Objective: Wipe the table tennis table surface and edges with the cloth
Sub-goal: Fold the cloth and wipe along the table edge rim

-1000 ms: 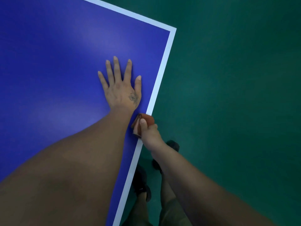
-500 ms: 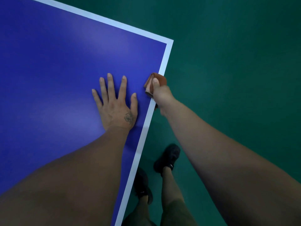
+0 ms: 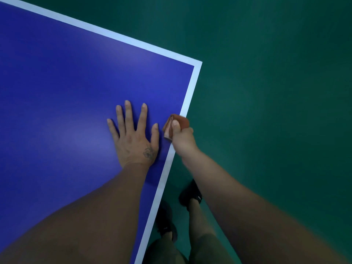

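One left hand (image 3: pixel 134 141) lies flat, fingers spread, on the blue tabletop (image 3: pixel 57 82); one right hand (image 3: pixel 182 138) grips one folded brown cloth (image 3: pixel 176 124) against its white edge.

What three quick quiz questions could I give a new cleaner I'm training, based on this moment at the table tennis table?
1. True or false: the left hand lies flat, fingers spread, on the table.
2. What does the right hand grip? A) brush B) cloth C) bottle
3. Fill in: the cloth sits on the table's white ___ line.

Key: 1 true; 2 B; 3 edge.
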The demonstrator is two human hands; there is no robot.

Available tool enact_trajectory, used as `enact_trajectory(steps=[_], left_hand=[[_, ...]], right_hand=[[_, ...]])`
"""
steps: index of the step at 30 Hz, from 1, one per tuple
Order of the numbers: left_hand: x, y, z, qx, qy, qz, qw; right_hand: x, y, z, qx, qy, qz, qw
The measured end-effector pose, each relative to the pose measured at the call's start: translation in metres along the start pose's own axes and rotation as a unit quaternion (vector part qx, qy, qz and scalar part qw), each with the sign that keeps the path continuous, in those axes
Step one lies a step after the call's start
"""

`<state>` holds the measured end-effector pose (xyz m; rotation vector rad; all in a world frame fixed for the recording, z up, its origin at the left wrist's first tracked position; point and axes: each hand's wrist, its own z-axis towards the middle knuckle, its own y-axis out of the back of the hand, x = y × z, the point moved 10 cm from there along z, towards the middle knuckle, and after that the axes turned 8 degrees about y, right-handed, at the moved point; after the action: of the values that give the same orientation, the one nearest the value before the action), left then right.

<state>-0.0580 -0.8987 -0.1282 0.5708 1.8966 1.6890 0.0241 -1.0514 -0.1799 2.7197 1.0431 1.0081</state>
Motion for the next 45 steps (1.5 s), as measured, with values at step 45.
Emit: enact_trajectory(steps=[45], left_hand=[[-0.001, 0.013, 0.001, -0.051, -0.001, -0.026, 0.998]], right_hand=[[0.018, 0.014, 0.025, 0.034, 0.033, -0.037, 0.998]])
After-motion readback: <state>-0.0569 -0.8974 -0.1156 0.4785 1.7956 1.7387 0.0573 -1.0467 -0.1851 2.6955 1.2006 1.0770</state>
